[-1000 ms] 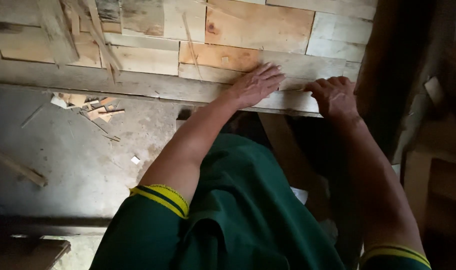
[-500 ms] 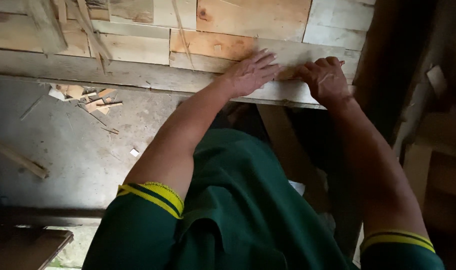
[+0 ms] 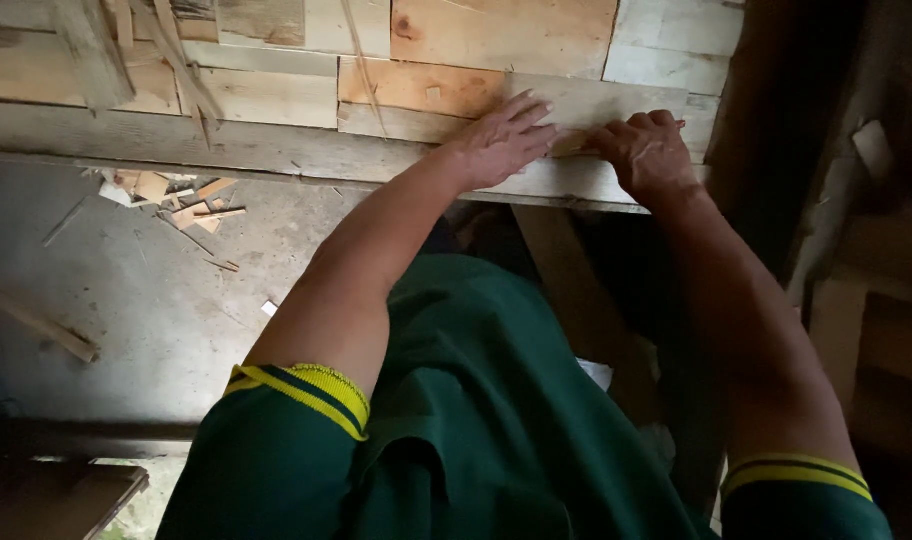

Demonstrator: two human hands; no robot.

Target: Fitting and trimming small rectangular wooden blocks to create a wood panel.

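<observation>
1. Nearest, wood scraps (image 3: pixel 181 195) lie on the floor, left of the long plank (image 3: pixel 276 145).
2. The left hand (image 3: pixel 496 140) lies flat on the plank, fingers spread, holding nothing.
3. Just beside it, the right hand (image 3: pixel 646 150) presses the plank, fingers curled.
4. Behind the plank are pale boards (image 3: pixel 496 35).

No packages, labels, signs, screens.

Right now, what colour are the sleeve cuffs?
Yellow with a dark stripe, on a green shirt; the left sleeve cuff shows it best in the head view.
</observation>
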